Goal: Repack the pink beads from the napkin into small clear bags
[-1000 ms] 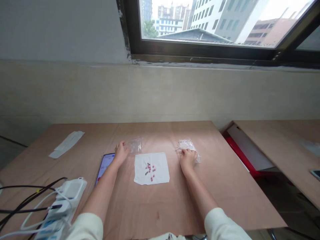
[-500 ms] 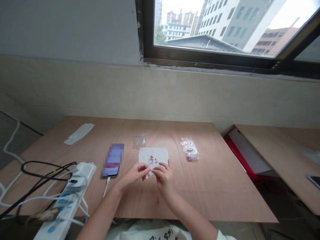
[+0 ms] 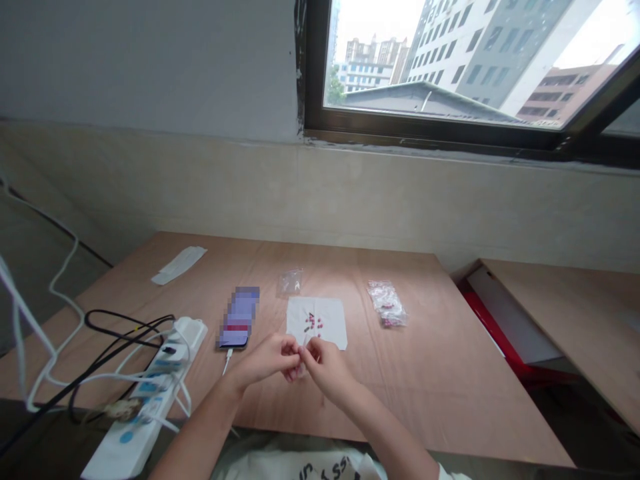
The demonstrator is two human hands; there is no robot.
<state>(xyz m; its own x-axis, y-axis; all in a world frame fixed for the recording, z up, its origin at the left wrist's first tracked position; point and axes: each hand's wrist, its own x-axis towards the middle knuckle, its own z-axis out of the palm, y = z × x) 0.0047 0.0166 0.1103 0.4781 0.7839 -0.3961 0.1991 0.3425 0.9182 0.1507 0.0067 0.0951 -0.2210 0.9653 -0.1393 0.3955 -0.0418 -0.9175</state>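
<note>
Left hand [image 3: 278, 357] and right hand [image 3: 325, 363] pinch clear plastic [image 3: 302, 371] near the white sheet [image 3: 333, 315].

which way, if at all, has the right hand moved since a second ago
Yes: against the table, the right hand has moved left and toward the near edge, away from the plastic packaging on the right.

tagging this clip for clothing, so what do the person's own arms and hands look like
The left hand and right hand are ungloved. The left forearm and right forearm are bare, with no watch or bracelet visible. A bit of off-white right sleeve shows at the bottom edge; the left one is out of frame. Rings are too small to rule out.
</note>
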